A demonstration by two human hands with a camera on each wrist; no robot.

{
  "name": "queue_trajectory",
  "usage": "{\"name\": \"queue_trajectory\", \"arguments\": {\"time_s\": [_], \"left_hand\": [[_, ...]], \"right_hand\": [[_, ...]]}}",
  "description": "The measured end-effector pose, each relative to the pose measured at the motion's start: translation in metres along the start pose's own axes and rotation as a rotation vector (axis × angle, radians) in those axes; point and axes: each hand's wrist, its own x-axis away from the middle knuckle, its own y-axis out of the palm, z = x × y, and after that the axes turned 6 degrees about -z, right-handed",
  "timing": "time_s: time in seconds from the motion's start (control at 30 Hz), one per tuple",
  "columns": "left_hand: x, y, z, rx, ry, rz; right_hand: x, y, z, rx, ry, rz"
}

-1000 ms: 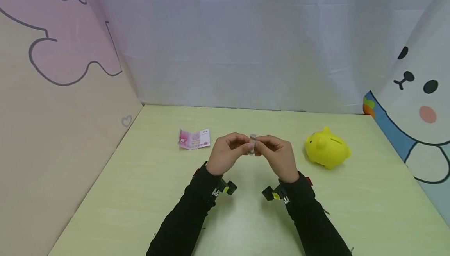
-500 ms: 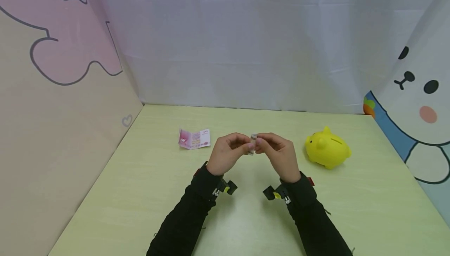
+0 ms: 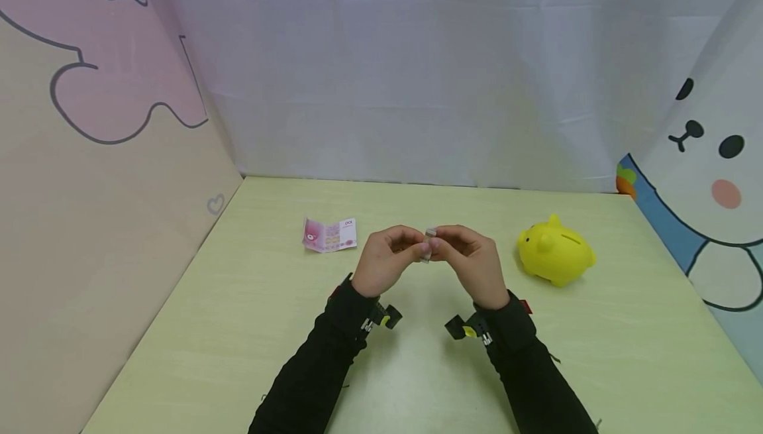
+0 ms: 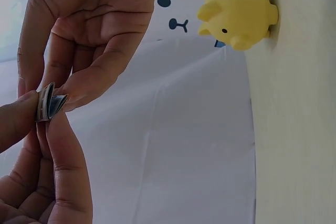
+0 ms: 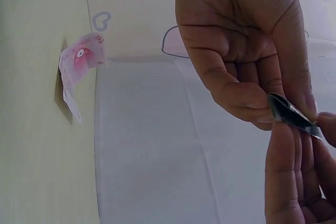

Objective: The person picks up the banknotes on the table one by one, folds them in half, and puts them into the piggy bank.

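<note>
A: How is the folded banknote (image 3: pixel 428 244) held?

B: It is pinched above the middle of the table (image 3: pixel 238 328) between the fingertips of the left hand (image 3: pixel 386 263) and the right hand (image 3: pixel 471 263), both grasping it. The crease would best be pressed flat and kept narrow.

A: And nearby?

B: A yellow piggy bank (image 3: pixel 554 252) stands to the right; a pink note (image 3: pixel 329 234) lies far left. Print is seen on it, but nothing can be read.

A small grey banknote (image 3: pixel 428 244), folded tightly into a thick narrow wad, stands upright at frame centre, pinched above the table, edges showing layered folds.
</note>
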Motion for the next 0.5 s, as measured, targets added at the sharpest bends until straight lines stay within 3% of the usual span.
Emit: {"name": "queue_trajectory", "arguments": {"time_s": [0.5], "left_hand": [[-0.0003,-0.0002,-0.0019,-0.035,0.014,-0.007]], "right_hand": [[-0.0016,0.0015,0.0044,-0.031,-0.005,0.010]]}}
